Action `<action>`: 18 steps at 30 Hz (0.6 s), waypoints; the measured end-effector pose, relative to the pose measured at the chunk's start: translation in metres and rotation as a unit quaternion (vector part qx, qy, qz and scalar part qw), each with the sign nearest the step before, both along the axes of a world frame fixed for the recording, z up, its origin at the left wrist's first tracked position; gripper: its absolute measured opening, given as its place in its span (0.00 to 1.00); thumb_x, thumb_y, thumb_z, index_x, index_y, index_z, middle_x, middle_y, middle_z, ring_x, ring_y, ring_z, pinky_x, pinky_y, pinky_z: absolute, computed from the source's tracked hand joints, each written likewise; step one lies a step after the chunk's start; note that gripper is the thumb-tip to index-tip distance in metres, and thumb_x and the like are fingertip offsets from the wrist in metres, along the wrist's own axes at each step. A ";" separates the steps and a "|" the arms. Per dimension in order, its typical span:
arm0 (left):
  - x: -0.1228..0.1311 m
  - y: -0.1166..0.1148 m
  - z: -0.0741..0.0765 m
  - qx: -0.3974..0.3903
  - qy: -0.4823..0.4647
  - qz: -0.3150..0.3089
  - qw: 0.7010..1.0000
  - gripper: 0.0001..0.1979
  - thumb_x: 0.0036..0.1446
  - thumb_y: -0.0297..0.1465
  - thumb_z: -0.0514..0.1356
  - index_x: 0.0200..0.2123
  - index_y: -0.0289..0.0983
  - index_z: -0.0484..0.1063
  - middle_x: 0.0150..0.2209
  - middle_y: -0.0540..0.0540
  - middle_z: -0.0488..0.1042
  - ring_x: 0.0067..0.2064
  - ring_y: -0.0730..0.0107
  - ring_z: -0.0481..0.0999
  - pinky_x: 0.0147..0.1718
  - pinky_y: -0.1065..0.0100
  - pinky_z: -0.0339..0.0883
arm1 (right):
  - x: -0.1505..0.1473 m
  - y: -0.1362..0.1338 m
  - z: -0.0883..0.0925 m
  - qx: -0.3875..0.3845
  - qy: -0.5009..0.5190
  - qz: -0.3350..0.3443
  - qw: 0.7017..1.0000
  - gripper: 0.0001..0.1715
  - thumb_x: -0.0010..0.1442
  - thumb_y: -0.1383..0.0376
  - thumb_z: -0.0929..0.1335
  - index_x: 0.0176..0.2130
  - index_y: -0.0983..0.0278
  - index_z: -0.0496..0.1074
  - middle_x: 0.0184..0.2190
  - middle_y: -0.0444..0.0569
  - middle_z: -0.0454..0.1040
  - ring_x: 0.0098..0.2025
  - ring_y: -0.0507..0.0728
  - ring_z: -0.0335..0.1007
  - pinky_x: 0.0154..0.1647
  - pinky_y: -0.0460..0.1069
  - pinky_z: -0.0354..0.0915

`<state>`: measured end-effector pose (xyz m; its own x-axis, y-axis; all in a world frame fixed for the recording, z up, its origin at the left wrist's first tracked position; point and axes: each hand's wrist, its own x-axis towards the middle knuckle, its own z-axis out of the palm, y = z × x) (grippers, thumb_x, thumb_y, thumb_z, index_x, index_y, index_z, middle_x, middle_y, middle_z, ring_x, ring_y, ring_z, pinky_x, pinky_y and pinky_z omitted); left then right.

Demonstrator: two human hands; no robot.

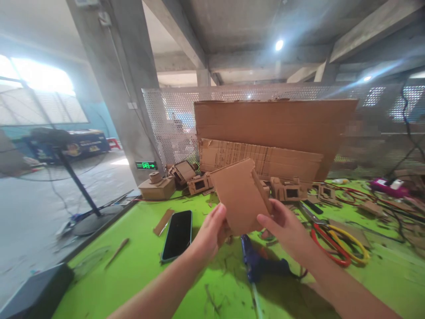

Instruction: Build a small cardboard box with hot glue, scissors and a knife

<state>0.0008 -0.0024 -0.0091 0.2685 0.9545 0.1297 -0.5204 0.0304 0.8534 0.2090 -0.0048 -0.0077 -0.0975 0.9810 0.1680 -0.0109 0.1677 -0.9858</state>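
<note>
I hold a flat brown cardboard piece [239,196] up in front of me over the green table [139,266]. My left hand [210,234] grips its lower left edge, fingers closed on it. My right hand [286,227] pinches its right edge, thumb on the face. A narrow cardboard strip stands along the piece's right side. Below my hands a blue glue gun [259,263] lies on the table. A black phone [178,235] lies face up to the left of my left hand.
Several small cardboard models [199,182] line the table's back, in front of large cardboard sheets [275,128] leaning on a perforated screen. Red and yellow scissors [335,241] lie at right. A cardboard strip [163,221] and a stick [117,252] lie at left. A fan stand [79,186] stands beyond the left edge.
</note>
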 end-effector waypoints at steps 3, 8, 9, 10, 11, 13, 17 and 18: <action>-0.002 -0.001 -0.003 -0.008 0.085 0.052 0.995 0.34 0.48 0.46 0.76 0.53 0.36 0.74 0.53 0.36 0.82 0.55 0.49 0.81 0.52 0.59 0.75 | -0.002 -0.006 0.000 0.035 -0.079 0.000 0.996 0.34 0.54 0.50 0.79 0.54 0.58 0.71 0.44 0.53 0.83 0.43 0.64 0.81 0.34 0.52 0.75; -0.005 0.002 0.000 -0.003 0.113 0.072 0.991 0.37 0.42 0.51 0.77 0.50 0.35 0.76 0.50 0.37 0.83 0.55 0.47 0.80 0.47 0.62 0.77 | -0.007 -0.019 0.007 0.076 -0.109 0.015 0.991 0.28 0.59 0.50 0.76 0.54 0.58 0.72 0.39 0.52 0.83 0.41 0.66 0.80 0.34 0.54 0.74; -0.005 0.002 0.001 0.001 0.115 0.072 0.991 0.37 0.41 0.51 0.77 0.49 0.36 0.77 0.50 0.37 0.83 0.55 0.47 0.80 0.46 0.62 0.77 | -0.008 -0.020 0.008 0.075 -0.109 0.012 0.991 0.27 0.60 0.50 0.75 0.54 0.58 0.72 0.38 0.52 0.83 0.40 0.66 0.80 0.34 0.54 0.74; -0.005 0.003 0.002 0.004 0.117 0.071 0.991 0.37 0.40 0.50 0.78 0.49 0.36 0.77 0.50 0.37 0.83 0.54 0.47 0.80 0.45 0.63 0.77 | -0.008 -0.022 0.009 0.073 -0.110 0.008 0.991 0.26 0.61 0.50 0.75 0.54 0.59 0.72 0.38 0.52 0.83 0.40 0.66 0.79 0.35 0.55 0.74; -0.005 0.003 0.002 0.005 0.120 0.070 0.990 0.37 0.40 0.50 0.78 0.49 0.36 0.77 0.49 0.38 0.83 0.53 0.48 0.81 0.43 0.64 0.77 | -0.008 -0.023 0.010 0.073 -0.112 0.007 0.991 0.26 0.61 0.50 0.75 0.54 0.59 0.72 0.39 0.52 0.82 0.41 0.66 0.79 0.36 0.55 0.74; -0.006 0.003 0.002 0.005 0.127 0.071 0.989 0.37 0.40 0.51 0.77 0.49 0.36 0.77 0.49 0.38 0.84 0.51 0.50 0.82 0.40 0.66 0.77 | -0.008 -0.024 0.010 0.068 -0.110 0.008 0.992 0.27 0.62 0.50 0.74 0.56 0.58 0.71 0.40 0.52 0.82 0.45 0.67 0.79 0.41 0.56 0.75; -0.007 0.004 0.002 0.008 0.135 0.069 0.988 0.36 0.41 0.50 0.77 0.48 0.35 0.76 0.51 0.38 0.83 0.51 0.51 0.82 0.39 0.68 0.77 | -0.006 -0.021 0.011 0.052 -0.105 0.021 0.993 0.28 0.63 0.49 0.74 0.57 0.58 0.70 0.47 0.54 0.82 0.48 0.66 0.79 0.44 0.55 0.75; -0.007 0.004 0.003 0.007 0.135 0.069 0.988 0.35 0.42 0.50 0.77 0.48 0.35 0.76 0.51 0.37 0.82 0.52 0.51 0.82 0.39 0.69 0.77 | -0.005 -0.021 0.012 0.053 -0.114 0.023 0.992 0.29 0.62 0.49 0.74 0.56 0.59 0.71 0.47 0.54 0.82 0.47 0.66 0.79 0.43 0.55 0.75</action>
<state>-0.0061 0.0014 -0.0064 0.1620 0.9831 0.0851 -0.2716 -0.0385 0.9616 0.2044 -0.0255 0.0040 -0.1895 0.9525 0.2386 0.2011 0.2755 -0.9400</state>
